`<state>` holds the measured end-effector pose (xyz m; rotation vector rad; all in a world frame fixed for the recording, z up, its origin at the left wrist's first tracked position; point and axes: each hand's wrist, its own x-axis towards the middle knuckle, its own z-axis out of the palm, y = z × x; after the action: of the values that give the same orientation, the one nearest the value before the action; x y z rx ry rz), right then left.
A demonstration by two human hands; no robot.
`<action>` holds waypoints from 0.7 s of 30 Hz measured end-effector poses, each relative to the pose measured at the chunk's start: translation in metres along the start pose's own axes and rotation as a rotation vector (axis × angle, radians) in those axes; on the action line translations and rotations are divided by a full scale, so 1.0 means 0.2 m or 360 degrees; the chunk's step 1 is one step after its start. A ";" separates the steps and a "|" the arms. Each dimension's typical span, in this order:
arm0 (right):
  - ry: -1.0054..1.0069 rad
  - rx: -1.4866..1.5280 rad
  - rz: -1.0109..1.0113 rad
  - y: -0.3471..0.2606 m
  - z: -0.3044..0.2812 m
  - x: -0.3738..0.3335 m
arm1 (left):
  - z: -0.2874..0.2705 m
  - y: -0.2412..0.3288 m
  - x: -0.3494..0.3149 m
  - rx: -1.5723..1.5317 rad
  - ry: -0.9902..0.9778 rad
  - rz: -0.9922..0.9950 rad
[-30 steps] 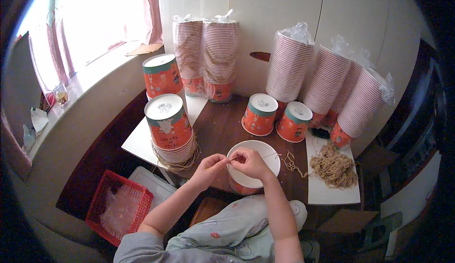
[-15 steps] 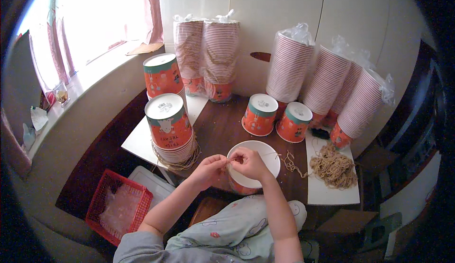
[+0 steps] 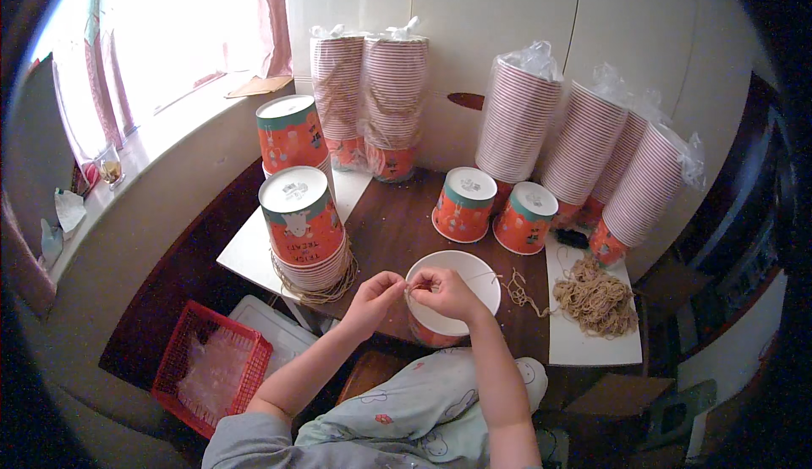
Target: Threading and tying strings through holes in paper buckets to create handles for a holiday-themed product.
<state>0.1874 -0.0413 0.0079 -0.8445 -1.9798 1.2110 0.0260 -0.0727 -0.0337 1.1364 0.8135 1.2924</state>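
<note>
An orange paper bucket (image 3: 478,279) stands upright with its white inside facing me, at the near edge of the brown table. Over its left rim, my left hand (image 3: 375,301) pinches thumb and finger together on a thin tan cord. Right beside it, almost fingertip to fingertip, my right hand (image 3: 446,294) is closed on the same cord, its fingers partly hiding it. From the right hand a piece of cord crosses the bucket's mouth to its right rim. More loose cord (image 3: 523,294) lies on the table just beyond that rim.
A tangled heap of cord (image 3: 596,300) lies at right. Upside-down buckets (image 3: 524,219) stand behind, and a bucket stack (image 3: 304,224) with cords hanging round it stands at left. Tall bagged bucket stacks (image 3: 520,122) line the wall. A red basket (image 3: 216,367) sits low at left.
Both hands stay over the bucket's left rim, with small finger movements at the cord. The right hand's fingers have shifted slightly. Everything else is in the same place.
</note>
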 end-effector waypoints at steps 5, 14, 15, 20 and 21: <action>0.0012 0.0002 -0.0021 0.01 0.00 0.00 | -0.02 0.00 0.00 -0.0151 -0.0091 -0.0197; 0.0274 -0.0401 -0.0340 -0.04 0.02 0.01 | -0.05 -0.01 0.02 -0.0679 -0.0190 -0.0441; 0.0305 -0.0446 -0.0414 -0.04 0.02 0.01 | -0.04 0.00 0.02 -0.0687 -0.0163 -0.0439; 0.0350 -0.0664 -0.0630 -0.04 0.02 0.01 | -0.02 0.03 0.00 -0.0704 -0.0098 -0.0457; 0.0368 -0.0776 -0.0674 -0.05 0.02 0.00 | -0.02 0.04 0.00 -0.0651 -0.0063 -0.0452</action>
<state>0.1815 -0.0467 0.0147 -0.6987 -2.1430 0.3767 0.0200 -0.0726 -0.0282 0.6909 0.6182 1.1280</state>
